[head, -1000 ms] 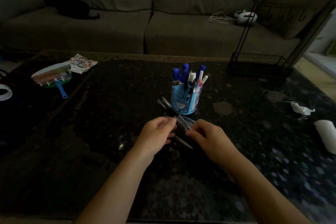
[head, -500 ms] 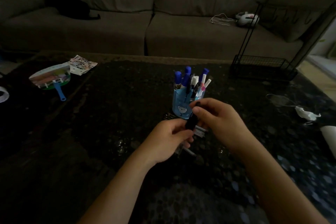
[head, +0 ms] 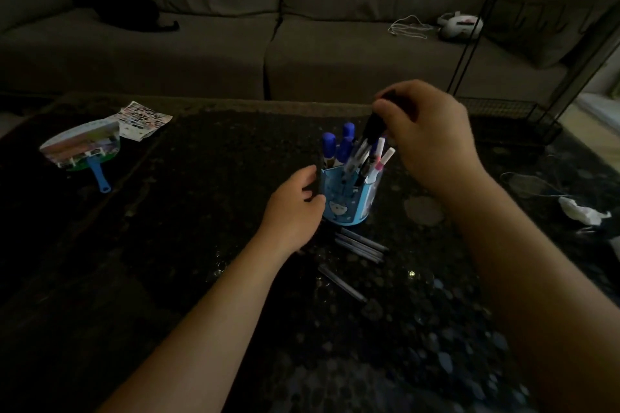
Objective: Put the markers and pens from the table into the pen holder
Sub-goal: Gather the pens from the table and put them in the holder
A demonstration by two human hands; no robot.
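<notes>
Dimly: right hand (head: pixel 432 137) pinches dark pen (head: pixel 371 127); tip hidden | left hand (head: pixel 292 208) unclear

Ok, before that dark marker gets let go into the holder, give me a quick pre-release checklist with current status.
1. Right hand grips the dark marker: ok.
2. Marker is above the pen holder opening, tip down among the blue-capped markers: ok.
3. Left hand steadies the holder's side: ok; it also seems to hold a thin dark pen.
4. Room inside the holder for one more: cannot tell, it looks crowded.
5. Holder stands upright on the table: ok.
6. All pens cleared from the table: not ok, loose pens lie in front of the holder.
</notes>
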